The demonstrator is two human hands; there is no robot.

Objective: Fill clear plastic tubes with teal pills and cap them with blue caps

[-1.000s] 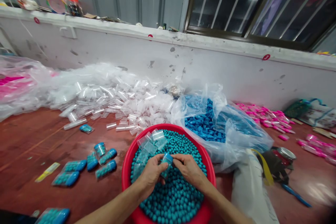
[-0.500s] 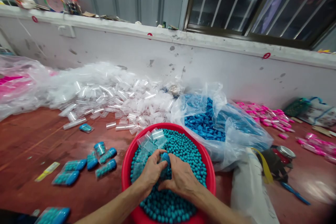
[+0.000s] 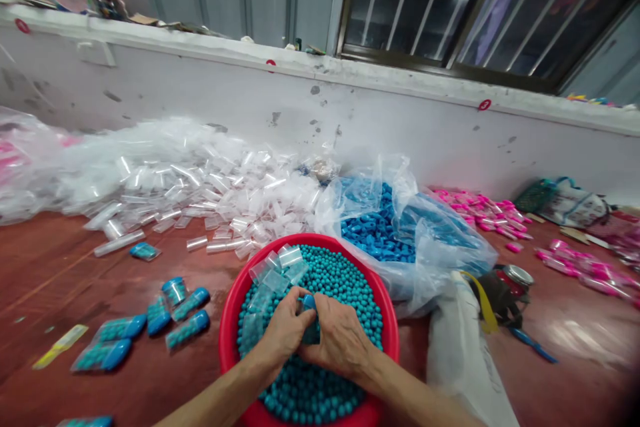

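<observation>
Over a red basin (image 3: 391,320) full of teal beads (image 3: 345,273), my two hands meet around one small clear tube with a blue cap (image 3: 309,302). My left hand (image 3: 284,325) has its fingers closed on the tube's left side. On the other side my right hand (image 3: 341,337) is wrapped about it, hiding most of its body. Several empty clear sleeves (image 3: 274,280) lie on the beads at the basin's upper left. Left of the basin, several blue-capped tubes filled with beads (image 3: 188,329) rest on the red surface.
Behind the basin spreads a heap of clear tubes (image 3: 220,193). A plastic bag of blue caps (image 3: 380,233) stands to its right, with a white sack (image 3: 463,347) nearer. Pink-capped tubes (image 3: 480,210) lie farther right. A yellow strip (image 3: 61,347) is at left.
The view has swung slightly to the right, so the surroundings appear shifted left. Both hands stay together on the blue-capped tube above the basin.
</observation>
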